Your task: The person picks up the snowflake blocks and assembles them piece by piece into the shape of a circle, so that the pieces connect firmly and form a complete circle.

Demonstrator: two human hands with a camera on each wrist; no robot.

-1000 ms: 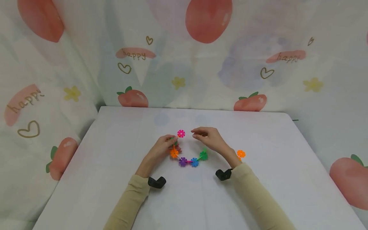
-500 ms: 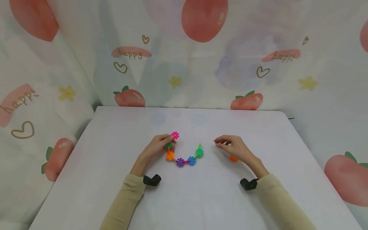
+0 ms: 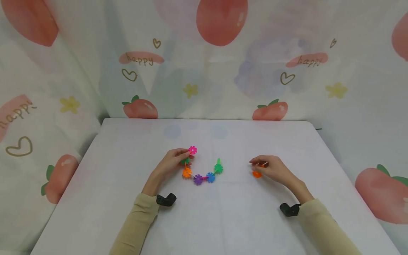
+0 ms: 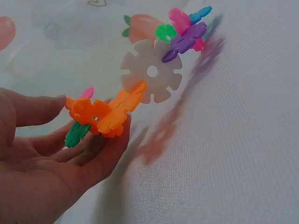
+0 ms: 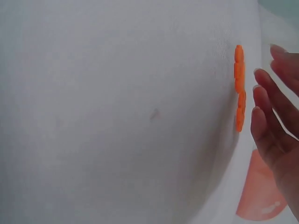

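Observation:
My left hand (image 3: 172,161) pinches one end of a curved chain of interlocking snowflake discs, near a pink disc (image 3: 192,150) and a green one. From there the chain bends through an orange disc (image 3: 186,173), a purple disc (image 3: 198,180) and a blue disc (image 3: 210,177) up to a light green disc (image 3: 218,168). In the left wrist view, a whitish disc (image 4: 152,71) links the orange and purple pieces. My right hand (image 3: 275,169) hovers over loose orange discs (image 3: 256,174), partly covering them. Its fingers (image 5: 262,84) are loosely bent beside those discs in the right wrist view.
The table (image 3: 127,141) wears a white cloth and has a rounded far right corner. Curtains (image 3: 210,81) printed with fruit, hearts and "happy" enclose its back and sides. A black wrist camera (image 3: 166,200) sits at the left cuff, another black camera (image 3: 289,209) at the right.
My right hand has moved right, away from the chain, to the loose orange discs. My left hand keeps hold of the chain. The whole head view has shifted slightly.

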